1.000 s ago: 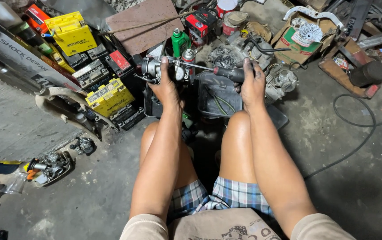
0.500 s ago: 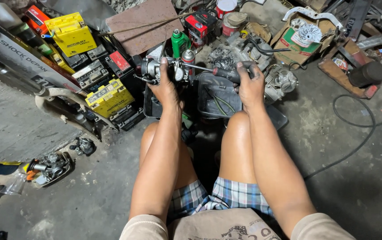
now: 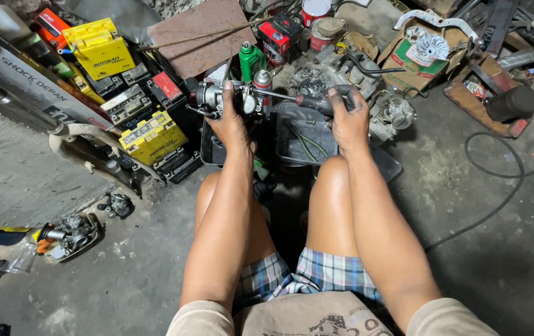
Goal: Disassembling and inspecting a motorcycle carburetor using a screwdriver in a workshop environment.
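**Carb in one hand, screwdriver in the other, over the black tray**

Seated on the concrete floor [image 3: 478,249] with knees up, and everything centres on the black plastic tray [image 3: 304,140] just past the knees. The left hand [image 3: 231,121] is wrapped shut around a small metal carburetor [image 3: 224,98], holding it up just left of the tray, at its far corner. The right hand [image 3: 348,118] is closed on the dark handle of a screwdriver [image 3: 304,101], hovering over the tray's far edge. The shaft runs leftward and the tip reaches the carburetor body, though I can't tell exactly what it's seated in.

Right behind the tray there's a green spray can [image 3: 249,59] and a greasy engine block [image 3: 341,74]. Off to the tray's left sits a pile of batteries, with a yellow battery [image 3: 153,135] nearest and another yellow one further back. Far left of the tray, another carburetor [image 3: 68,233] lies on the floor by itself. To the tray's right, a black cable [image 3: 503,180] loops across the concrete.
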